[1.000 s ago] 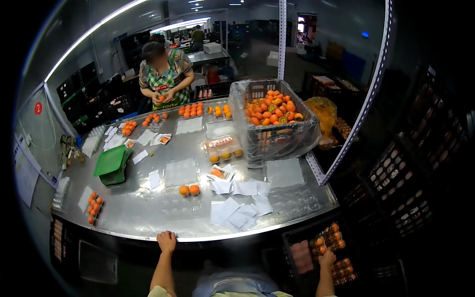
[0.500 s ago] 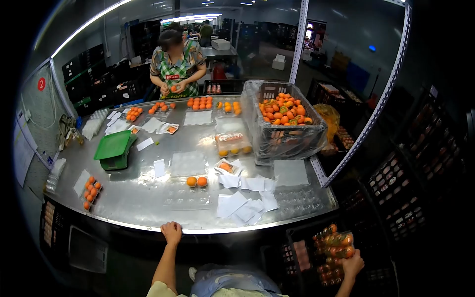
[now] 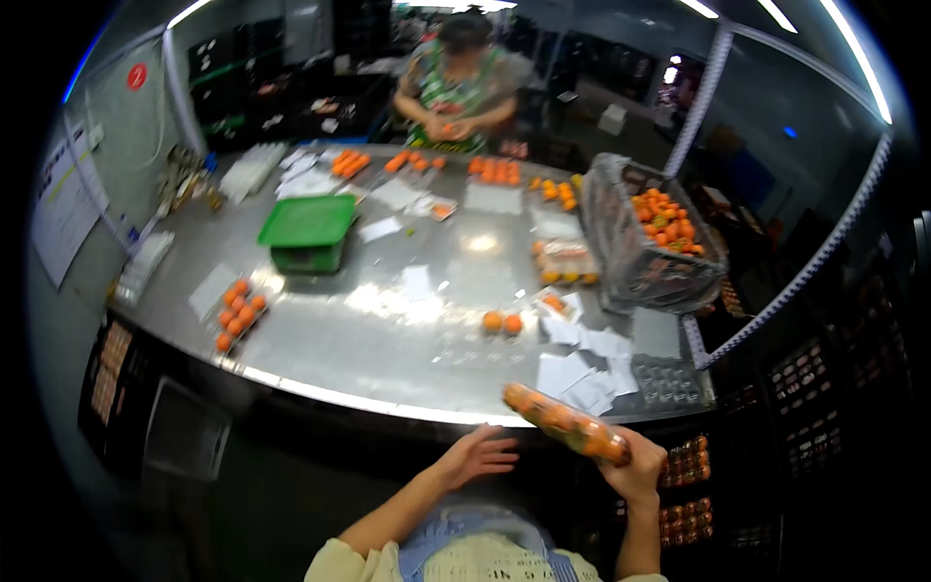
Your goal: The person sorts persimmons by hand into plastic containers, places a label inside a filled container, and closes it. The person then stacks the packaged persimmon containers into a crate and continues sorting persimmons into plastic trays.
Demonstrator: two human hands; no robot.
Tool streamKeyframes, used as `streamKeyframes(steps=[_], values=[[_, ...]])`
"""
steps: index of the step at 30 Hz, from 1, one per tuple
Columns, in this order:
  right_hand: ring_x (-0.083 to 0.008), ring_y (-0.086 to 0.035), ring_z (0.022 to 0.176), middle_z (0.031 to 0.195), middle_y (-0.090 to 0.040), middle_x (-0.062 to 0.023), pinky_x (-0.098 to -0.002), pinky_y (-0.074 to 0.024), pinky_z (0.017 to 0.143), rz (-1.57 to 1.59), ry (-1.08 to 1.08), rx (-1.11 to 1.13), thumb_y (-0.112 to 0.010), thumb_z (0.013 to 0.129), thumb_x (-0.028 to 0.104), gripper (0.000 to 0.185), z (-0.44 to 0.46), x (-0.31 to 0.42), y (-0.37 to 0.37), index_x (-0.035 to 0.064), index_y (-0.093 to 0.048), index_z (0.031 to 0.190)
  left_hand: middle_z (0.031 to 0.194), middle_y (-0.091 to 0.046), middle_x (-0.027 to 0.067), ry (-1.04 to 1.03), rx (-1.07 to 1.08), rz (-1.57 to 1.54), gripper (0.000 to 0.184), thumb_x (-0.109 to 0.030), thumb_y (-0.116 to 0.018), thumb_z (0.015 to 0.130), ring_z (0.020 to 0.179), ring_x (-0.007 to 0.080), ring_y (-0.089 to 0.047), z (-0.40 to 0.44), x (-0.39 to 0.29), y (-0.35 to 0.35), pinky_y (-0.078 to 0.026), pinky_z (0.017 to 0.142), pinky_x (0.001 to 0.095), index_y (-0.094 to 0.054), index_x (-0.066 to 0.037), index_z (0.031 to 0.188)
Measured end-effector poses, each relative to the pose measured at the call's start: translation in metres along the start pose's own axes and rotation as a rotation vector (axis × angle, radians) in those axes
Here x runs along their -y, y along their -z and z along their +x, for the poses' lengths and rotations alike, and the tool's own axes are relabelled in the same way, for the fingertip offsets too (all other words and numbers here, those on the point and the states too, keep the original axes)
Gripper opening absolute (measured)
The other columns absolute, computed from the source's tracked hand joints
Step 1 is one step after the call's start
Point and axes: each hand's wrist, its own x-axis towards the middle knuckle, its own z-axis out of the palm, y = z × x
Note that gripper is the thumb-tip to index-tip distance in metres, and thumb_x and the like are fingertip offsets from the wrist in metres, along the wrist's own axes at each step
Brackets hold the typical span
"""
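Note:
My right hand grips one end of a clear plastic pack of round orange fruit. The pack is tilted on edge, just off the front of the metal table. My left hand is open, fingers spread, close to the pack's other end but apart from it. Beyond the pack, two loose orange fruits sit in a clear tray. White paper slips lie near them, beside an unfilled clear tray.
A plastic-lined crate of orange fruit stands at the right back. A green scale and a filled fruit tray are on the left. Across the table, a co-worker handles fruit. Black crates with packs sit low at right.
My right hand has lifted the fruit pack from the low crate at right to the table front. My left hand has left the table edge and opened. The view has turned left.

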Motion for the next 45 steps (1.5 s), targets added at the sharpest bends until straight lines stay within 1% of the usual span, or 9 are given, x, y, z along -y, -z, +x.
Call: streamKeyframes(steps=[3,9,12,15,19,22,33,37,45], values=[[-0.0247,-0.066,0.066,0.082,-0.068,-0.009,-0.0319,-0.0523,0.06,0.071,0.266,0.181,-0.074,0.064,0.009,0.03,0.018,0.046,-0.074,0.0078,-0.065,0.092,0.136,-0.043,0.0241,-0.035,0.07,-0.468,0.069,-0.05,-0.047,0.093,0.124,0.0385,-0.045,-0.056,-0.034,0.011,-0.035,0.105,0.0545,-0.031,-0.002,0.14],[-0.0218,-0.063,0.095,0.104,-0.064,-0.0061,-0.0308,-0.0512,0.077,0.154,0.685,0.332,-0.066,0.07,0.01,0.03,0.048,0.134,-0.166,0.0062,-0.063,0.1,0.111,-0.062,0.017,-0.402,-0.279,-0.536,0.04,-0.015,-0.055,0.085,0.102,0.0279,-0.062,-0.115,-0.056,0.096,-0.051,0.091,0.0409,-0.052,0.002,0.12],[-0.0261,-0.056,0.109,0.119,-0.058,-0.0111,-0.0366,-0.0456,0.091,0.433,0.587,0.718,-0.075,0.068,0.018,0.048,0.082,0.15,-0.173,0.0051,-0.059,0.113,0.102,-0.063,0.0181,-0.484,-0.237,-0.558,0.038,-0.008,-0.053,0.077,0.094,0.0273,-0.064,-0.134,-0.071,0.127,-0.054,0.085,0.0401,-0.054,0.004,0.114],[-0.0286,-0.05,0.119,0.129,-0.051,-0.0152,-0.0404,-0.0389,0.099,0.753,0.27,0.644,-0.079,0.068,0.022,0.063,0.089,0.122,-0.204,0.0038,-0.054,0.123,0.112,-0.06,0.0175,-0.633,-0.293,-0.505,0.049,-0.005,-0.054,0.072,0.104,0.0309,-0.06,-0.156,-0.103,0.121,-0.05,0.094,0.0426,-0.052,0.004,0.12],[-0.0246,-0.049,0.122,0.134,-0.049,-0.0164,-0.0361,-0.0393,0.1,1.234,-0.436,0.836,-0.065,0.083,0.016,0.06,0.087,0.099,-0.276,0.0002,-0.041,0.136,0.119,-0.056,0.0171,-0.721,-0.283,-0.447,0.06,-0.003,-0.055,0.068,0.11,0.0316,-0.057,-0.16,-0.127,0.129,-0.048,0.096,0.0424,-0.047,0.002,0.127],[-0.0178,-0.047,0.118,0.131,-0.048,-0.0129,-0.0313,-0.0397,0.098,1.325,-0.459,1.123,-0.058,0.093,0.022,0.055,0.095,0.108,-0.312,-0.0025,-0.036,0.137,0.121,-0.055,0.0156,-0.79,-0.306,-0.381,0.065,0.0,-0.056,0.066,0.111,0.0312,-0.057,-0.147,-0.141,0.133,-0.048,0.096,0.0418,-0.045,0.0,0.13],[-0.02,-0.043,0.124,0.135,-0.044,-0.0133,-0.0322,-0.037,0.103,1.305,-0.729,0.821,-0.059,0.093,0.02,0.059,0.095,0.099,-0.394,-0.0031,-0.031,0.14,0.11,-0.061,0.0134,-0.604,-0.449,-0.31,0.045,-0.011,-0.056,0.083,0.096,0.0243,-0.063,-0.094,-0.193,0.192,-0.055,0.084,0.0362,-0.047,0.002,0.125],[-0.0209,-0.047,0.122,0.133,-0.049,-0.0172,-0.0313,-0.0385,0.102,1.183,-0.963,0.595,-0.058,0.093,0.016,0.056,0.087,0.108,-0.42,-0.004,-0.033,0.139,0.12,-0.057,0.0138,-0.214,-0.551,-0.168,0.048,-0.026,-0.058,0.09,0.108,0.0234,-0.059,-0.079,-0.226,0.229,-0.053,0.089,0.0353,-0.047,-0.001,0.129],[-0.0165,-0.058,0.098,0.11,-0.059,-0.0105,-0.0286,-0.0472,0.086,1.087,-1.158,0.083,-0.059,0.092,0.018,0.04,0.051,0.141,-0.476,-0.0014,-0.046,0.125,0.113,-0.058,0.0188,-0.056,-0.631,0.072,0.064,-0.011,-0.069,0.083,0.092,0.027,-0.064,-0.077,-0.224,0.294,-0.058,0.077,0.0438,-0.035,0.002,0.134]])
